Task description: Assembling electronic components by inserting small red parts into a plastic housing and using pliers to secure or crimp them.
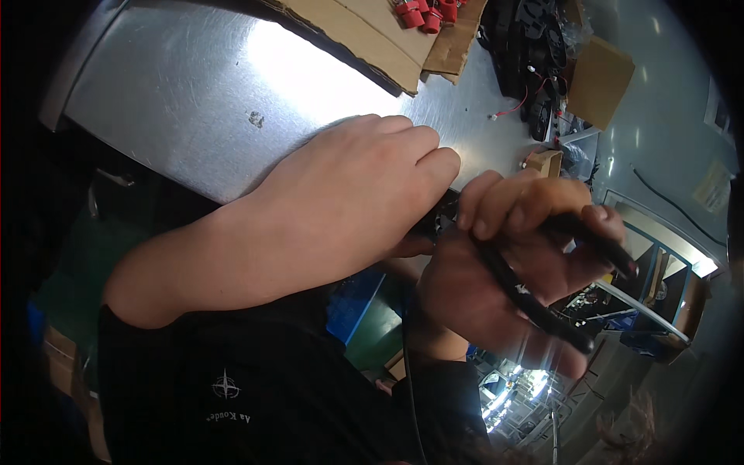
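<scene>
My left hand (380,167) is curled closed with its back toward me, above the edge of a shiny metal table (178,101). Its fingertips and whatever they may grip are hidden. Just right of it, my right hand (504,256) is turned palm up and slightly blurred. Its fingers wrap round a plier-like tool with two black handles (535,306), which stand apart and point to the lower right. The tool's head is lost between the hands, where a small dark part shows.
Red cylindrical parts (422,14) lie in an opened cardboard box (364,35) at the far side. Black parts with thin wires (535,46) are piled at the far right, beside a brown carton (601,81). A small scrap (256,119) lies on the metal. Shelving (659,271) stands rightward.
</scene>
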Demonstrator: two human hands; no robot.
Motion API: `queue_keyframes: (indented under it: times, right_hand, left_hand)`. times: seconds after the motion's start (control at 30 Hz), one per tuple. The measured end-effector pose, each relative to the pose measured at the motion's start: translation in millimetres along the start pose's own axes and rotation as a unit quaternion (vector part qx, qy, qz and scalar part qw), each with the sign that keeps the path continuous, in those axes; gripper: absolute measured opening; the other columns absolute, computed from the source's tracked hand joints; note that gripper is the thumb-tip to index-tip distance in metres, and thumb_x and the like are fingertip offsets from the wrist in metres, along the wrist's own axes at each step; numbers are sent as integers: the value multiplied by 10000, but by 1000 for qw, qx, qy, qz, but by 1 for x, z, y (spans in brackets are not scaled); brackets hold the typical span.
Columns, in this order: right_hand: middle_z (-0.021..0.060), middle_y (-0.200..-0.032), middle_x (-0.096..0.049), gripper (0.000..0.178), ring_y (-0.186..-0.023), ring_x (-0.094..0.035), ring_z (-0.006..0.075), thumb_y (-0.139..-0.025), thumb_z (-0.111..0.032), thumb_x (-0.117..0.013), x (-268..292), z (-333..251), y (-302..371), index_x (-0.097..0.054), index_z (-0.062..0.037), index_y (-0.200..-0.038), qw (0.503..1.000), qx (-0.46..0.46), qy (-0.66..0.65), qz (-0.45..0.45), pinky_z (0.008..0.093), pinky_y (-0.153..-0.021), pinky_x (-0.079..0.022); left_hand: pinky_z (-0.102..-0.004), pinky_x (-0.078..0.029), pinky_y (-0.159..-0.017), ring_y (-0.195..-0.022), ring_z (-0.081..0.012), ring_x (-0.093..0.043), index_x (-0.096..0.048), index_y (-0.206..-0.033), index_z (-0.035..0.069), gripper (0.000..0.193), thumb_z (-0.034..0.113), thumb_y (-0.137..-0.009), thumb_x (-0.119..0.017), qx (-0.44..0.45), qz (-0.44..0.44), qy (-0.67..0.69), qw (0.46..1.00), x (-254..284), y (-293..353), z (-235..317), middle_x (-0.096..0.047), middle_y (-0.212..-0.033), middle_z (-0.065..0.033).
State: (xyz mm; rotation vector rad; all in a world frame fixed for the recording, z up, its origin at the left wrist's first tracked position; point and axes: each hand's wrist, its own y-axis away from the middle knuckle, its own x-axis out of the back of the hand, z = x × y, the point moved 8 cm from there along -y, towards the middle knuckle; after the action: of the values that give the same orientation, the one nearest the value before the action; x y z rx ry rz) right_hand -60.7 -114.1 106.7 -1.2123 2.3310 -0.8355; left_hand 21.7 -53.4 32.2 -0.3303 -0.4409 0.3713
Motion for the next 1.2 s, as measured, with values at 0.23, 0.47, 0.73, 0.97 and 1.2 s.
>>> queue_keyframes:
  times: [0.23, 0.47, 0.73, 0.97, 1.2]
  right_hand:
    - [72, -920, -487, 888, -705, -413, 164, -802, -839, -654, 3, 8, -1, -542, -73, -1238, 989, -133, -53, 35, 329, -655, -326]
    - [-45, -673, -360, 647, -543, -281, 96, -824, -789, -718, 17, 17, 0, -448, -205, -893, 971, -186, -151, 25, 293, -528, -231]
    - [-58, -573, -473, 463, -427, -401, 57, -1049, -570, -611, 26, 44, -20, -513, -196, -793, 882, -244, -353, -195, 232, -416, -347]
    - [42, -582, -481, 713, -393, -390, 146, -1042, -698, -507, 11, 42, -31, -590, -36, -790, 722, -169, -563, -364, 279, -382, -260]
    - [32, -584, -492, 643, -403, -423, 110, -1126, -536, -410, -6, 36, -26, -663, -46, -796, 717, -169, -526, -424, 260, -387, -268]
  left_hand:
    - [-445, -500, -862, -977, -335, -594, -569, -990, 49, 437, 163, -714, -889, 1, 5, -14, 1000, 2, 2, 1, -580, -976, -121]
    - [-423, -509, -909, -1014, -325, -592, -584, -1053, 40, 453, 183, -753, -893, -19, -12, -10, 1000, -4, -4, 5, -597, -1041, -118]
    - [-394, -475, -924, -991, -296, -545, -583, -1091, 44, 496, 261, -766, -889, -35, -116, 5, 993, -12, -10, 3, -576, -1042, -100]
    - [-386, -442, -906, -956, -267, -536, -601, -1051, 65, 464, 312, -772, -878, -35, -97, -46, 994, -13, -11, 9, -568, -992, -68]
    - [-373, -425, -904, -936, -238, -551, -633, -1016, 99, 402, 340, -787, -858, -5, -123, -27, 992, -13, -8, 1, -599, -906, -21]
